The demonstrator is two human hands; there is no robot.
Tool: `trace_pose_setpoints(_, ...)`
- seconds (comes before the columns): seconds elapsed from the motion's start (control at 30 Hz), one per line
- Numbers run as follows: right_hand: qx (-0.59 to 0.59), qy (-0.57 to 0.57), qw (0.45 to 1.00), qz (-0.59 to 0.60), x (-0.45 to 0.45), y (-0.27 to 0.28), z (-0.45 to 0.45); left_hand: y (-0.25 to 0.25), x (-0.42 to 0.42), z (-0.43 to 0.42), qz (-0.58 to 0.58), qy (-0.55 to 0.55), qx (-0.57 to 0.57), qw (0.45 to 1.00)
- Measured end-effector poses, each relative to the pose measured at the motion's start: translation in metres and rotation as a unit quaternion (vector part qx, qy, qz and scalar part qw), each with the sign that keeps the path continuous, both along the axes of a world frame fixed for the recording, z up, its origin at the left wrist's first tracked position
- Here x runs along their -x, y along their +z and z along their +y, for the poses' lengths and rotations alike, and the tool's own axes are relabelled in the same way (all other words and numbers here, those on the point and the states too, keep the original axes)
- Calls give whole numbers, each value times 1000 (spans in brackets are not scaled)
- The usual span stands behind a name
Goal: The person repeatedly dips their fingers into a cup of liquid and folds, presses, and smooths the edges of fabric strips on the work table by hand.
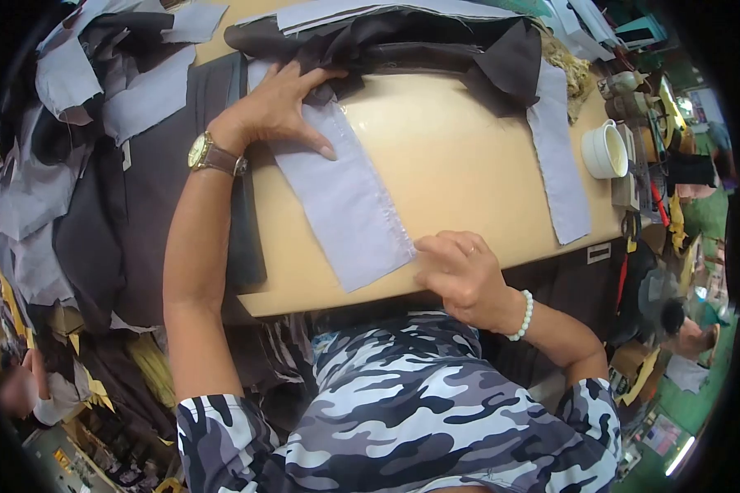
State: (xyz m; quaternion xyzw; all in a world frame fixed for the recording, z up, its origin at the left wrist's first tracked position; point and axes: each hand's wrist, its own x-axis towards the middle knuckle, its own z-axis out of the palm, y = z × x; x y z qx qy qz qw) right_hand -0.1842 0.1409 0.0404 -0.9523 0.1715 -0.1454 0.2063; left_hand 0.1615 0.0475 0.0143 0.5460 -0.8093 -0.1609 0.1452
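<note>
A pale lavender-grey fabric strip (349, 205) lies slantwise on the table, with loose threads along its right edge. My left hand (284, 111) is spread over its upper part, thumb pointing right across the cloth and fingers reaching the dark fabric (386, 43) bunched above. Beside the strip's lower right corner is my right hand (464, 275), its fingers curled and pressed together. What is between those fingertips, if anything, is too small to make out. A second pale strip (559, 164) hangs down from the dark cloth on the right.
Dark folded cloth (156, 189) and pale fabric pieces (37, 214) pile up on the left. At the right edge of the tan table (469, 181) stands a white cup (604, 152), close to tangled yellowish threads (569, 70). Another person's arm (37, 374) shows far left.
</note>
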Motion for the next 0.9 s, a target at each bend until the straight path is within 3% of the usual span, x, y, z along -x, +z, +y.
trace_pose_setpoints(0.13, 10, -78, 995, -66, -15, 1, -6, 12, 6, 3, 9, 2, -29, 1000)
trace_pose_setpoints(0.23, 0, -67, 997, -41, -1, 0, -4, 13, 7, 0, 13, 1, -46, 999)
trace_pose_setpoints(0.33, -30, -132, 986, -102, 19, -10, -12, 10, 7, -1, 16, -13, -13, 1000)
trace_pose_setpoints(0.43, -90, -276, 935, -202, 27, -26, -15, 17, 10, 1, 11, -9, -19, 1000)
trace_pose_setpoints(0.6, -25, -342, 914, -218, 11, -31, -10, 28, 18, 2, 16, 17, -71, 997)
trace_pose_setpoints(0.73, 42, -342, 913, -219, 11, -31, -14, 56, 39, 17, -175, 87, -59, 979)
trace_pose_setpoints(0.83, 41, -337, 920, -195, 10, -32, -17, 76, 46, 28, -190, 95, 39, 976)
trace_pose_setpoints(0.9, -73, -331, 925, -174, 14, -15, -26, 86, 52, 28, -191, 108, 87, 972)
